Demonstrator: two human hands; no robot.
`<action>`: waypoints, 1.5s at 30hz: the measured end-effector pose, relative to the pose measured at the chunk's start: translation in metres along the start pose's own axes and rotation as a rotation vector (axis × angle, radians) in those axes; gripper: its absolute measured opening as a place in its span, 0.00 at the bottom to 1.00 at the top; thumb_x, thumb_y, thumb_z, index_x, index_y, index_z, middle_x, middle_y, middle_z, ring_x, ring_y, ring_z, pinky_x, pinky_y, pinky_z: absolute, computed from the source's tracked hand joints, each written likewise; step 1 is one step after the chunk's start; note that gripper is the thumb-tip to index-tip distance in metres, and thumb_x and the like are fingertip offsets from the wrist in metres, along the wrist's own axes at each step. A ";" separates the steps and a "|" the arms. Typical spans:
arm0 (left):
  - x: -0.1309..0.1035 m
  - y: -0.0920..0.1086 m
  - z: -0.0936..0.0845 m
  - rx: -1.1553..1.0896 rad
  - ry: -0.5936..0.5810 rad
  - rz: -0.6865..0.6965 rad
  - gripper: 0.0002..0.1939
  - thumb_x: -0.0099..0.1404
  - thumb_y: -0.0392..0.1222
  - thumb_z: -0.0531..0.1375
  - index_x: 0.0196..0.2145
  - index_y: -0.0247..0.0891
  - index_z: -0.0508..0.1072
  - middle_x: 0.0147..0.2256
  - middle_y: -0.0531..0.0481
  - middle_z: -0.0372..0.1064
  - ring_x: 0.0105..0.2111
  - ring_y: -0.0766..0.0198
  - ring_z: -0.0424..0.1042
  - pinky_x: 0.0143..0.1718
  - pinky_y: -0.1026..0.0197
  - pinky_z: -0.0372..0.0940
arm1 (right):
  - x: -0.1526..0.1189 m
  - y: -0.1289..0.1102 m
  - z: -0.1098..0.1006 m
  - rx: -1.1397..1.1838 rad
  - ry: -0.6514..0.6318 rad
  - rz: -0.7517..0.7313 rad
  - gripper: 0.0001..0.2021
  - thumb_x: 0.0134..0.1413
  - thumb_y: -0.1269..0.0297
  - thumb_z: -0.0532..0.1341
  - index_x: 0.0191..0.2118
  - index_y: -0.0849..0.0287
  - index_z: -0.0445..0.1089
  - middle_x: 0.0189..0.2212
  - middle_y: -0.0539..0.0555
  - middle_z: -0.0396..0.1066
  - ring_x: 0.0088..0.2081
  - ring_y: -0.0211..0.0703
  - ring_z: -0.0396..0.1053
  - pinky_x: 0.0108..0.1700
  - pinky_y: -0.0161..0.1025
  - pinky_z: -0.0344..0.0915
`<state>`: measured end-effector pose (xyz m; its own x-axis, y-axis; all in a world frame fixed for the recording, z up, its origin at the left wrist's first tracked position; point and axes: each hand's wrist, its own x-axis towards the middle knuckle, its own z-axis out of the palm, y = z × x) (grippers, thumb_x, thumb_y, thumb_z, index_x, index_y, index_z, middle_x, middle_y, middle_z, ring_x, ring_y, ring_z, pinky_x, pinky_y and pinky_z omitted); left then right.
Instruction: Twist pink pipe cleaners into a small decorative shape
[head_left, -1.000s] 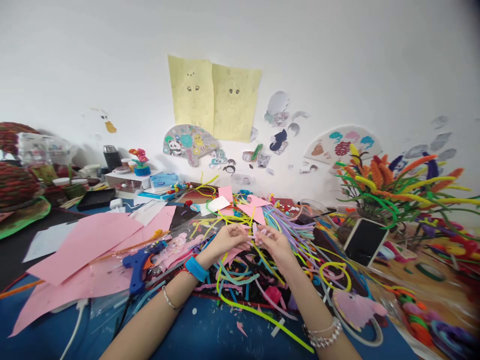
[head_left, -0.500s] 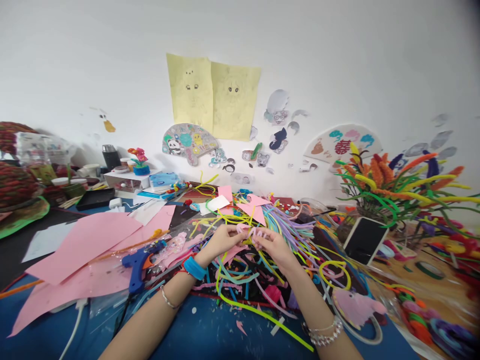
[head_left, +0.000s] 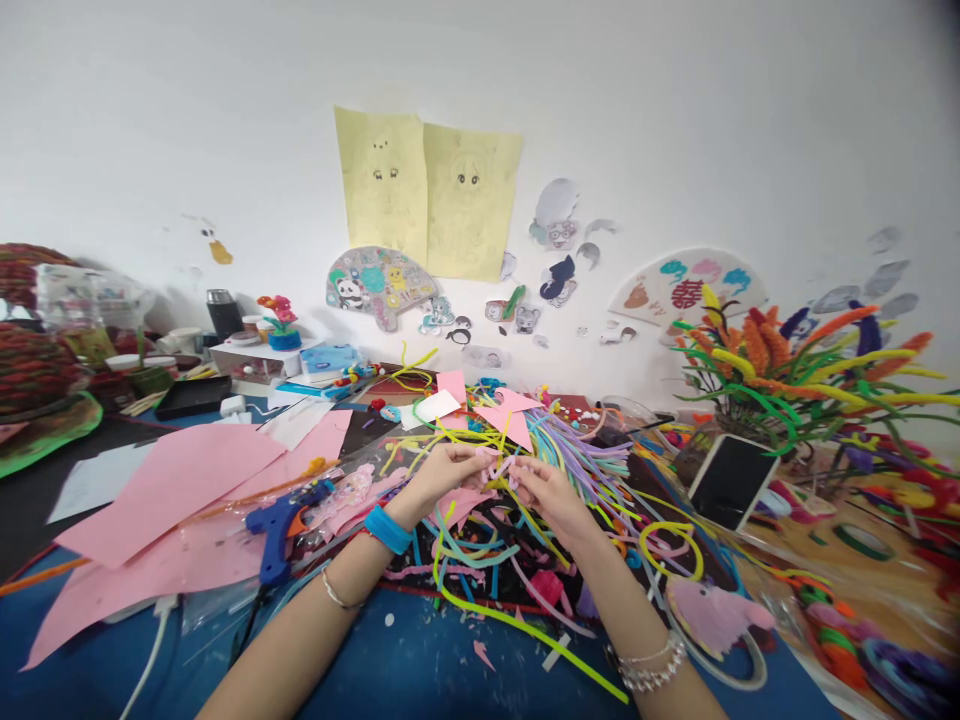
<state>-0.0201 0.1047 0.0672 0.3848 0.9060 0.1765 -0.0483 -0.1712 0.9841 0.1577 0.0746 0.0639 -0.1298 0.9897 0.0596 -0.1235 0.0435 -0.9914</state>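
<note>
Over the middle of the pile, my left hand (head_left: 456,470) and my right hand (head_left: 550,492) meet with a pink pipe cleaner (head_left: 511,466) between them. It is bent into small curls. The left fingers pinch one end, and the right thumb and fingers pinch the other. Part of it is hidden behind the fingertips. Beneath both hands spreads a heap of loose pipe cleaners; one long yellow pipe cleaner (head_left: 536,630) runs toward the front right. Pink paper scraps (head_left: 511,418) lie just beyond my hands.
A blue glue gun (head_left: 276,535) rests left of my arm on pink sheets (head_left: 176,485). To the right, a phone (head_left: 731,482) leans by a vase of pipe-cleaner flowers (head_left: 787,365). A pink pipe-cleaner piece (head_left: 712,615) lies beside my right wrist.
My fingers have shifted slightly on the pink pipe cleaner, and its curls show at a different angle. Both hands stay in nearly the same place.
</note>
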 end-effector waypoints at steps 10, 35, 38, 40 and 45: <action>-0.006 0.007 0.006 -0.086 -0.036 -0.082 0.14 0.49 0.48 0.67 0.26 0.32 0.76 0.23 0.49 0.71 0.24 0.66 0.70 0.33 0.62 0.67 | 0.003 0.006 -0.001 -0.103 0.044 -0.092 0.15 0.44 0.54 0.65 0.34 0.61 0.71 0.17 0.45 0.64 0.18 0.31 0.56 0.21 0.31 0.51; -0.004 -0.008 0.016 -0.280 0.182 -0.119 0.16 0.46 0.50 0.68 0.25 0.34 0.73 0.24 0.50 0.74 0.25 0.63 0.73 0.32 0.60 0.69 | -0.010 0.017 0.015 -0.853 0.079 -0.788 0.07 0.58 0.68 0.55 0.37 0.57 0.71 0.37 0.56 0.73 0.42 0.46 0.70 0.45 0.42 0.65; -0.005 -0.004 0.017 -0.304 0.219 -0.115 0.16 0.47 0.50 0.68 0.25 0.32 0.74 0.24 0.49 0.73 0.23 0.66 0.71 0.29 0.63 0.67 | -0.009 0.020 0.015 -1.030 0.069 -0.928 0.09 0.59 0.71 0.53 0.40 0.58 0.70 0.39 0.56 0.73 0.43 0.45 0.70 0.45 0.41 0.66; -0.005 -0.003 0.018 -0.315 0.247 -0.103 0.16 0.48 0.50 0.67 0.24 0.31 0.74 0.23 0.49 0.72 0.21 0.69 0.69 0.26 0.66 0.65 | -0.009 0.021 0.015 -1.168 0.068 -1.014 0.10 0.60 0.72 0.53 0.42 0.59 0.70 0.40 0.57 0.73 0.42 0.44 0.71 0.43 0.40 0.67; -0.004 -0.006 0.020 -0.348 0.300 -0.078 0.17 0.48 0.50 0.67 0.21 0.31 0.72 0.20 0.52 0.67 0.18 0.73 0.63 0.21 0.69 0.57 | -0.008 0.027 0.018 -1.374 0.082 -1.133 0.12 0.60 0.73 0.53 0.46 0.62 0.70 0.41 0.60 0.72 0.39 0.44 0.71 0.38 0.38 0.67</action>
<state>-0.0033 0.0942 0.0597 0.1181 0.9918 0.0497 -0.3559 -0.0044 0.9345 0.1376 0.0651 0.0387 -0.5232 0.3999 0.7526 0.7264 0.6710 0.1484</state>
